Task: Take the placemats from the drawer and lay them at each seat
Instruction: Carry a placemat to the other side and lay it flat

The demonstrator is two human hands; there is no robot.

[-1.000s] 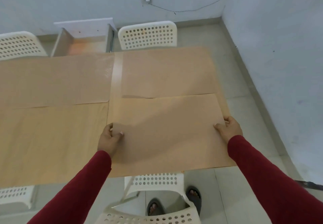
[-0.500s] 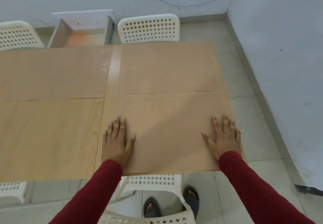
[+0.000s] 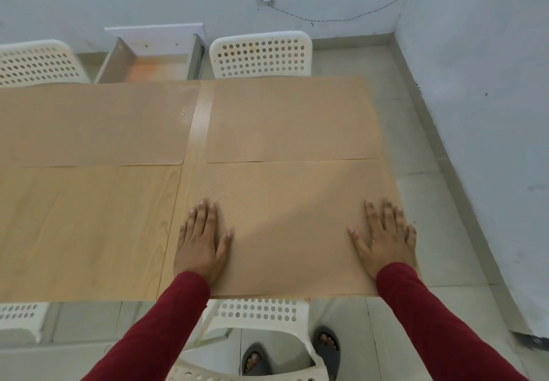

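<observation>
Wooden table (image 3: pixel 83 232), placemat (image 3: pixel 285 217) lengthwise left-right, flat

Bare table (image 3: pixel 83 226) left of the near placemat (image 3: pixel 285 226) is open for a hand; the white wall (image 3: pixel 481 113) crowds the right edge; chair (image 3: pixel 258 315) tucked below near edge; open drawer (image 3: pixel 154 59) behind far edge.

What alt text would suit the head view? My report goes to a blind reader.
A person's left hand and right hand press flat on a tan placemat at the near right seat of a wooden table. Two more placemats lie along the far side, before white chairs and an open drawer.
</observation>
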